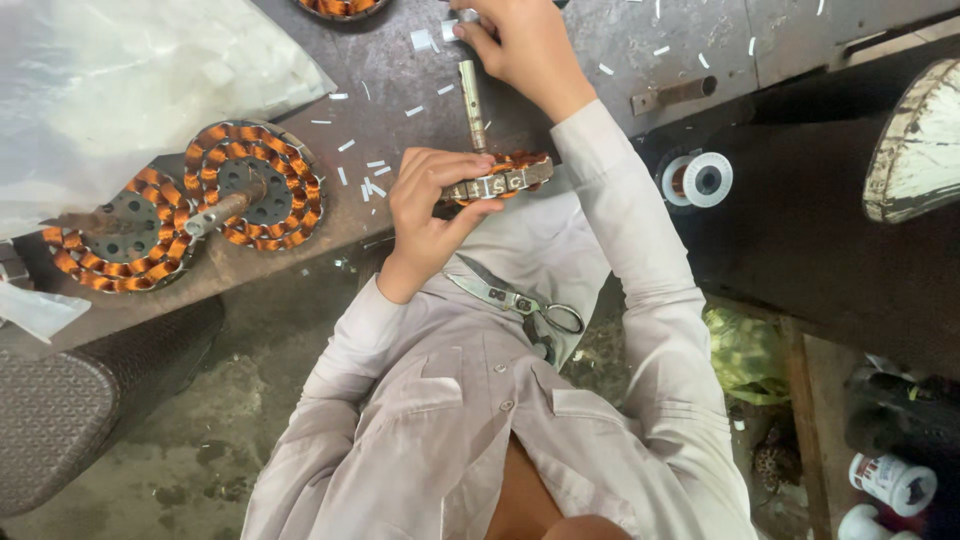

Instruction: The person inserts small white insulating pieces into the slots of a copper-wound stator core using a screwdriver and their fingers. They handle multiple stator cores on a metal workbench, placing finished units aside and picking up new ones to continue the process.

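A: Biggest thing first, the dark metal workbench (420, 70). It runs across the top, and its near edge slants down to the left, right above the person's lap.

B: And that clear plastic sheet (120, 80) fills the bench's upper-left corner, so no open room there.

A: Beside it, two wound stators (185, 215) with copper coils sit side by side, touching, close to the near edge. A shaft pokes out of one.

B: Free surface? Only the middle strip, and it's sprinkled with small white paper strips (372, 185).

A: Now the hands. The left hand (430, 205) is curled round a small wound stator (505, 175), thumb below, fingers over its top, holding it just off the bench edge, over the lap.

B: Its shaft (471, 100) stands up towards the right hand (525, 45), which is reaching well onto the bench, fingers pinched on a small white piece (452, 25) near the top edge of view.

A: Scissors (515, 300) lie partly open on the shirt, just below the left hand.

B: Off to the right, well apart, a white spool of copper wire (698, 180) sits on a dark surface.
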